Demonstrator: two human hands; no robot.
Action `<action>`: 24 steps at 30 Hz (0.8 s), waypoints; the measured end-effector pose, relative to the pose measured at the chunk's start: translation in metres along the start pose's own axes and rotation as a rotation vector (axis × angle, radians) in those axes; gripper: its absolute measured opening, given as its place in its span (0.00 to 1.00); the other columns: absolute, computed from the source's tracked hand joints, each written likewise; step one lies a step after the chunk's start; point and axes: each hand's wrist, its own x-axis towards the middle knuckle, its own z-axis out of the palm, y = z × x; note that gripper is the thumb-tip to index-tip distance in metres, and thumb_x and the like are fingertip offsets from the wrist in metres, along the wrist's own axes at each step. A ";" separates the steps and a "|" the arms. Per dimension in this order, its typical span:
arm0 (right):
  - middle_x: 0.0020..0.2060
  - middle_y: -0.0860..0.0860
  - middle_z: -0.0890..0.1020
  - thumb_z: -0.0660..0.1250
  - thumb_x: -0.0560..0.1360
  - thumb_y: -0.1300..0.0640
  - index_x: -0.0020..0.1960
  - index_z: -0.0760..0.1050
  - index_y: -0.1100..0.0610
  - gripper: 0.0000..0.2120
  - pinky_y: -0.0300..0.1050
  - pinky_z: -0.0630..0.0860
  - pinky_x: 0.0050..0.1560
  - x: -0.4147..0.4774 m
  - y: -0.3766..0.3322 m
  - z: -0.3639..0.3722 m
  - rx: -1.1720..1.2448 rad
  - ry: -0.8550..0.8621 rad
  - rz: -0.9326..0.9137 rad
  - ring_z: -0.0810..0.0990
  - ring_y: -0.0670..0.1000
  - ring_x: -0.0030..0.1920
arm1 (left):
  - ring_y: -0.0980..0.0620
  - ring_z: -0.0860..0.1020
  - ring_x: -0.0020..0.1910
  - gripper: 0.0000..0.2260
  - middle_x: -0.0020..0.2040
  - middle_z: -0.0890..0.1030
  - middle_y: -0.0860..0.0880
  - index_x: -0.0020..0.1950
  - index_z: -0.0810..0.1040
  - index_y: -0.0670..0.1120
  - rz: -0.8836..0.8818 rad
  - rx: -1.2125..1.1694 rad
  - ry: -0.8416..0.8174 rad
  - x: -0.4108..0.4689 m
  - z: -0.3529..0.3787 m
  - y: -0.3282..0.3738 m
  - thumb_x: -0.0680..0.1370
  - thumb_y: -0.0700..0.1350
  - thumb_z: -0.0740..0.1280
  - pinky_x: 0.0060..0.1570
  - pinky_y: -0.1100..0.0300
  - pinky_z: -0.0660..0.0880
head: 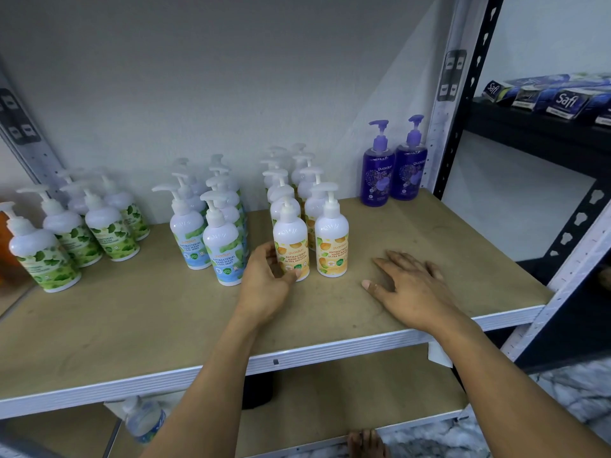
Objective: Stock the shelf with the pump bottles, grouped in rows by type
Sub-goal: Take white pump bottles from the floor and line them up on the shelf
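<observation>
Wooden shelf (132, 319), head view: at centre frame the left hand (267, 279) curls round the base of the front orange bottle (291, 239), thumb across the label. At lower right the right hand (406, 282) lies flat on the board, fingers spread, holding nothing. Blue bottles (223, 246) stand left of centre, green bottles (109, 233) far left, purple bottles (378, 173) upper right. Done well, the step means a low grip, label forward, level with its neighbour (331, 239).
</observation>
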 end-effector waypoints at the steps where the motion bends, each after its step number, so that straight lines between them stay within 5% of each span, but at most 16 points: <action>1: 0.81 0.45 0.55 0.48 0.77 0.28 0.79 0.57 0.42 0.35 0.57 0.46 0.78 0.000 0.000 0.000 0.000 -0.001 0.000 0.49 0.46 0.80 | 0.57 0.75 0.60 0.28 0.63 0.76 0.53 0.72 0.68 0.46 0.001 0.010 0.005 -0.001 0.000 0.001 0.75 0.42 0.75 0.56 0.66 0.71; 16: 0.80 0.45 0.56 0.47 0.77 0.28 0.79 0.58 0.42 0.35 0.57 0.48 0.78 0.000 0.001 0.001 -0.022 0.015 -0.004 0.51 0.47 0.80 | 0.58 0.74 0.58 0.29 0.65 0.76 0.52 0.72 0.69 0.46 0.027 0.081 0.047 -0.006 0.002 0.001 0.74 0.46 0.77 0.53 0.68 0.70; 24: 0.81 0.45 0.51 0.43 0.78 0.28 0.80 0.52 0.41 0.35 0.58 0.45 0.78 -0.010 -0.003 -0.002 -0.067 -0.066 -0.024 0.47 0.48 0.80 | 0.46 0.70 0.69 0.32 0.71 0.69 0.48 0.74 0.65 0.48 0.085 0.647 0.009 -0.051 0.003 -0.001 0.77 0.66 0.62 0.69 0.49 0.68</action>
